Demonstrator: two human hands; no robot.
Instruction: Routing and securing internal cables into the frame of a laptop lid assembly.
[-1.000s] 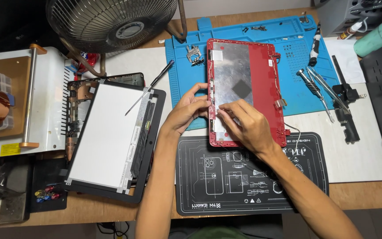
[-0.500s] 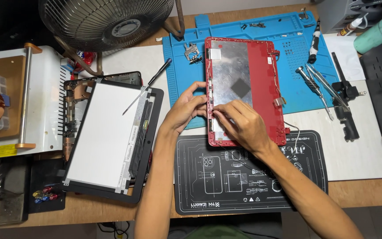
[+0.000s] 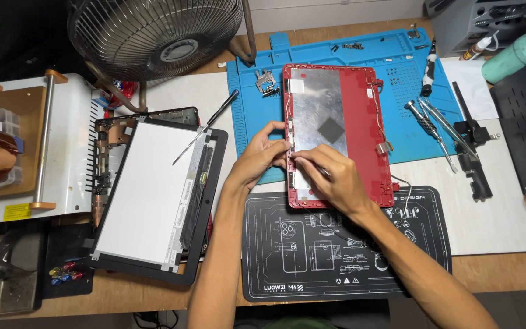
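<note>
Red laptop lid (image 3: 360, 128), silver inside facing up, lay across the blue mat (image 3: 397, 55) and black mat (image 3: 348, 256) at centre of the surface (image 3: 494, 274). Left hand (image 3: 260, 155) and right hand (image 3: 327, 176) pinched its left edge, fingers narrow. Screen panel (image 3: 147, 195) lay left, apart.

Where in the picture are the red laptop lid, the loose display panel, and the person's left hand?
red laptop lid (image 3: 360, 122): head view, on its bare red right side.
display panel (image 3: 147, 189): head view, middle of its white face.
left hand (image 3: 260, 159): head view, back of the hand.
</note>
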